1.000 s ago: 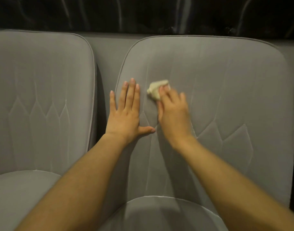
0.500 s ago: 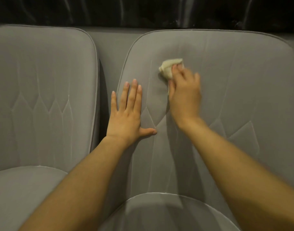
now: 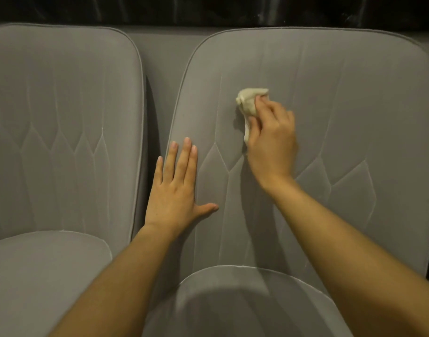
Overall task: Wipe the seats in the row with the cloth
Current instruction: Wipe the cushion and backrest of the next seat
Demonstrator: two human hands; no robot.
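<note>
Two grey upholstered seats stand side by side. My right hand (image 3: 270, 137) grips a small crumpled cream cloth (image 3: 248, 100) and presses it against the upper middle of the right seat's backrest (image 3: 342, 105). Most of the cloth is hidden under my fingers. My left hand (image 3: 175, 188) lies flat, fingers straight, on the same backrest near its left edge. The left seat (image 3: 62, 117) has nothing on it.
A narrow dark gap (image 3: 153, 122) separates the two backrests. The seat cushions (image 3: 233, 300) curve out below my arms. A dark glossy wall (image 3: 208, 8) runs behind the seat tops.
My right hand with the cloth has slid up and to the right across the backrest. My left hand has stayed flat in the same spot.
</note>
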